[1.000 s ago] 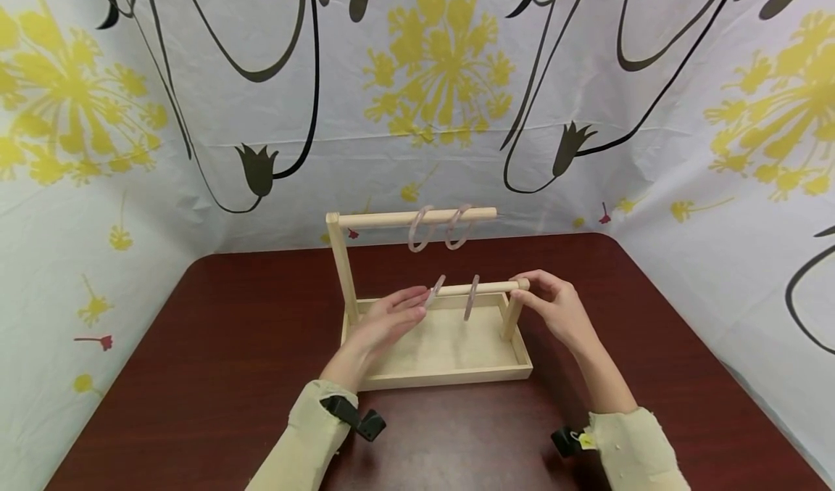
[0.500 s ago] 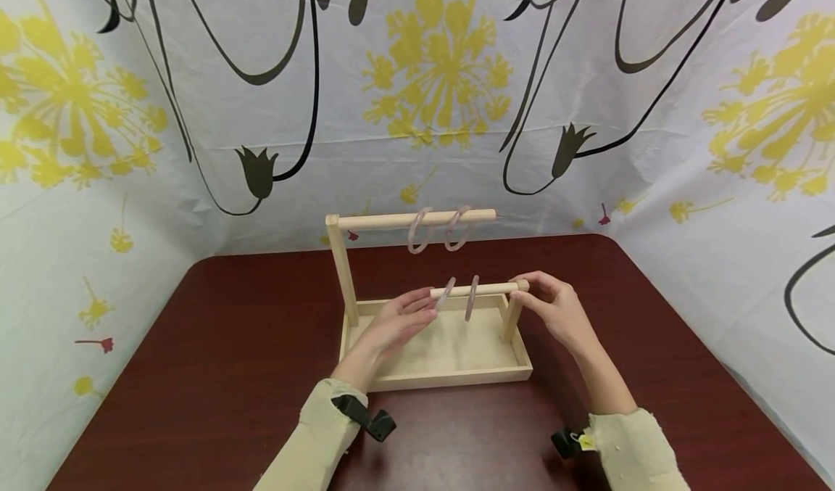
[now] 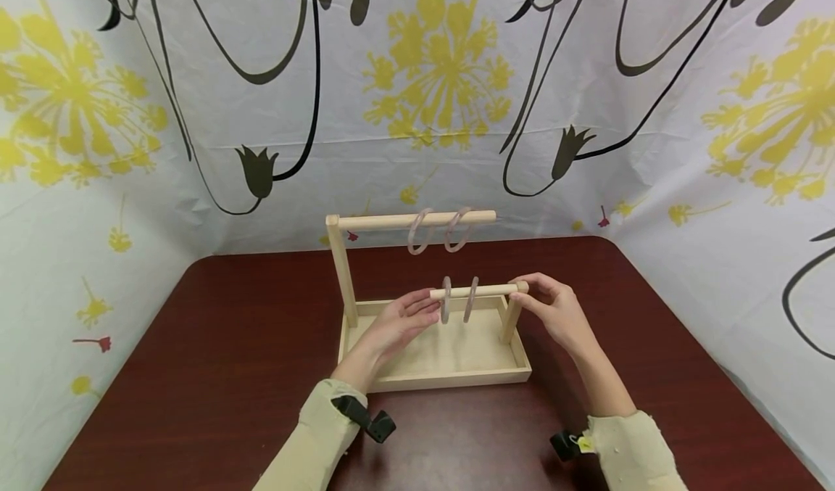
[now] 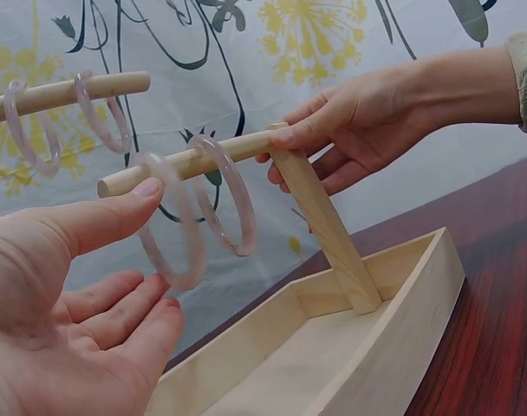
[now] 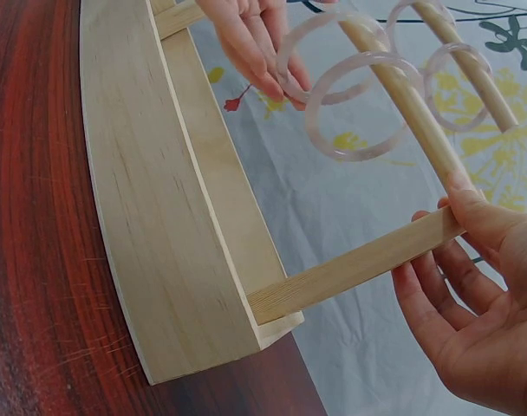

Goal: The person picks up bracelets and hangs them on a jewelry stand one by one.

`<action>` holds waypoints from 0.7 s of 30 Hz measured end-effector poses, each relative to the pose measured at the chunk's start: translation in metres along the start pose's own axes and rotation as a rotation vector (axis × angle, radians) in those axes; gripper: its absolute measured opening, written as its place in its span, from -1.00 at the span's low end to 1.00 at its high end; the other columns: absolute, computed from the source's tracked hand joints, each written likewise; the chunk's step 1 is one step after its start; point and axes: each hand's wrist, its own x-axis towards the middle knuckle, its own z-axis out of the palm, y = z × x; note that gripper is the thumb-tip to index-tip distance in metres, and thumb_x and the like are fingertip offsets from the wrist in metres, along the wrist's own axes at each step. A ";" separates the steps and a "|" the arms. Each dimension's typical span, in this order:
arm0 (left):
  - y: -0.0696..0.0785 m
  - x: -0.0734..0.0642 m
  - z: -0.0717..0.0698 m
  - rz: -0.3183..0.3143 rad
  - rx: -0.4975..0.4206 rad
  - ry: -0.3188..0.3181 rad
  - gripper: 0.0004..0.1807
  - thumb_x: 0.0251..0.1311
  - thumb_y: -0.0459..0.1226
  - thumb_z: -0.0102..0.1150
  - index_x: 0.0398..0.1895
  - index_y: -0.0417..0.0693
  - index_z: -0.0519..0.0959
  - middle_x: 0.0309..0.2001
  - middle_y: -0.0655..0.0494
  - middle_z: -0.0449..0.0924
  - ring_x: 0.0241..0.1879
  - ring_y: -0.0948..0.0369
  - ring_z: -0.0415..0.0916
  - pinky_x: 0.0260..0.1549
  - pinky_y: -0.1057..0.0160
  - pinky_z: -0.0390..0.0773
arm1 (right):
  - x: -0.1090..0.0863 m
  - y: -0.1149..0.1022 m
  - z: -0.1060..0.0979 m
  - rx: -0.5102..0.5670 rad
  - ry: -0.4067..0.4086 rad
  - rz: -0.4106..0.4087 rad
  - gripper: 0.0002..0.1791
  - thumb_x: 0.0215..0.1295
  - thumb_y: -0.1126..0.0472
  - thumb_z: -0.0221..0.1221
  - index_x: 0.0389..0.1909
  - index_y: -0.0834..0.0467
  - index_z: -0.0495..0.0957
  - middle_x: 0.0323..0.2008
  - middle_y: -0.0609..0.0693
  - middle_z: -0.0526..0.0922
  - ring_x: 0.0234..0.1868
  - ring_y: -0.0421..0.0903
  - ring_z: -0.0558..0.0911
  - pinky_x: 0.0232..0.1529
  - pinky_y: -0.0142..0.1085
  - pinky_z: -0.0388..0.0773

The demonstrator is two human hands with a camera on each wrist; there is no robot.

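A pale wooden stand has a tray base and two rods on posts. On its lower rod hang two pinkish, translucent bangles. My left hand is at the rod's free end, fingers loosely extended. Its thumb lies by the rod tip and its fingertips are close to the nearer bangle; whether they touch it I cannot tell. The other bangle hangs slightly further along. My right hand grips the stand where the lower rod meets its short post, thumb on top, fingers behind.
Two similar bangles hang on the taller upper rod, which is fixed to a post at the left. The stand rests on a dark red-brown table. A patterned white cloth surrounds the table's back and sides.
My left hand has moved right along the lower rod's end, and the nearer bangle has slid onto the rod and swung to hang upright. My right hand keeps its grip.
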 end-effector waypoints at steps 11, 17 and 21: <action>0.006 -0.008 -0.005 0.044 0.044 0.004 -0.35 0.34 -0.56 -0.03 0.48 -0.44 0.08 0.49 -0.39 0.09 0.51 -0.11 0.10 0.34 0.24 0.40 | 0.001 -0.001 -0.001 0.001 -0.002 0.003 -0.75 0.34 0.19 0.28 -0.03 0.21 0.64 -0.23 -0.31 0.66 -0.21 -0.36 0.64 -0.15 -0.51 0.56; 0.023 -0.028 -0.017 0.114 0.281 0.070 -0.40 0.38 -0.43 0.07 0.46 -0.29 0.21 0.47 -0.23 0.24 0.51 -0.11 0.13 0.41 0.07 0.33 | 0.002 -0.002 -0.004 -0.047 -0.012 0.009 -0.70 0.34 0.12 0.28 0.00 0.18 0.64 -0.18 -0.17 0.70 -0.19 -0.32 0.66 -0.16 -0.49 0.57; 0.045 -0.051 -0.026 0.275 0.505 0.188 -0.54 0.45 -0.24 0.07 0.36 -0.15 0.39 0.36 -0.06 0.45 0.40 0.02 0.35 0.37 0.14 0.38 | 0.004 -0.006 -0.016 -0.096 0.006 -0.039 -0.69 0.36 0.11 0.27 0.06 0.14 0.64 -0.09 -0.06 0.72 -0.14 -0.40 0.66 -0.14 -0.54 0.56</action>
